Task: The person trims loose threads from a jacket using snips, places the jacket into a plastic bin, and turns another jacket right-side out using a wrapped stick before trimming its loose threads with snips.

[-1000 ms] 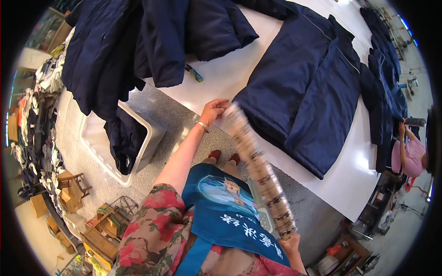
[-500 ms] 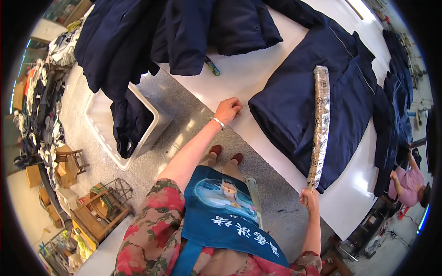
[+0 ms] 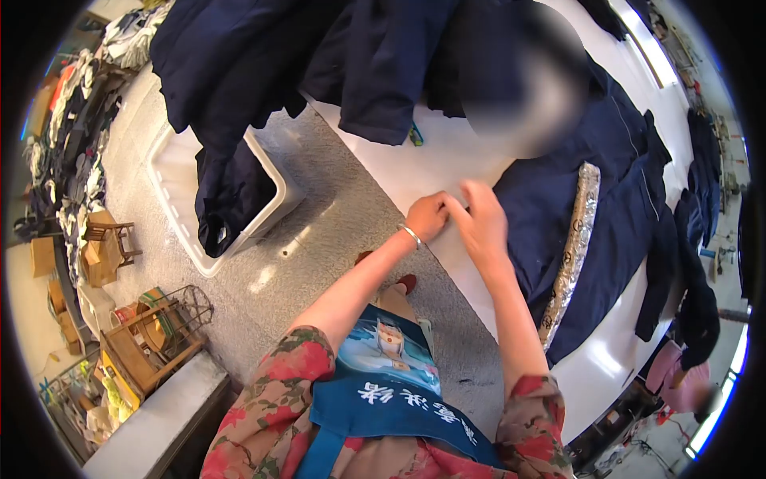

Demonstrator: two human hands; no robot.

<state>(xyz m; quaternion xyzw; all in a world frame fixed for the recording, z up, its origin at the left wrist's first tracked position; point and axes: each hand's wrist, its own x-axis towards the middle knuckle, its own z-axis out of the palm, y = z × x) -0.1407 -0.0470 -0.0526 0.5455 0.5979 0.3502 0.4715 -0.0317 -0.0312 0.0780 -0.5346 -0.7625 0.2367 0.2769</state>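
Note:
Over the edge of the white table, my left hand [image 3: 428, 217] is closed, with a bracelet at the wrist. Whatever its fingers pinch is too small to make out. My right hand [image 3: 484, 225] is right beside it, slightly blurred, its thumb and fingers apart and the thumb reaching to the left hand. A long stick wrapped in shiny printed film [image 3: 571, 247] lies across a dark navy jacket [image 3: 610, 231] spread on the white table [image 3: 383, 164]. Neither hand is on the stick.
More navy garments [image 3: 367, 72] hang over the table's far side. A white bin [image 3: 279, 199] with dark cloth inside stands on the grey floor at left. Wooden stools [image 3: 148, 343] and piled clothing [image 3: 72, 176] are farther left. A person in pink [image 3: 678, 383] is at right.
My right hand has let go of the wrapped stick and moved left to my left hand. The stick now rests on the jacket. The view has shifted somewhat.

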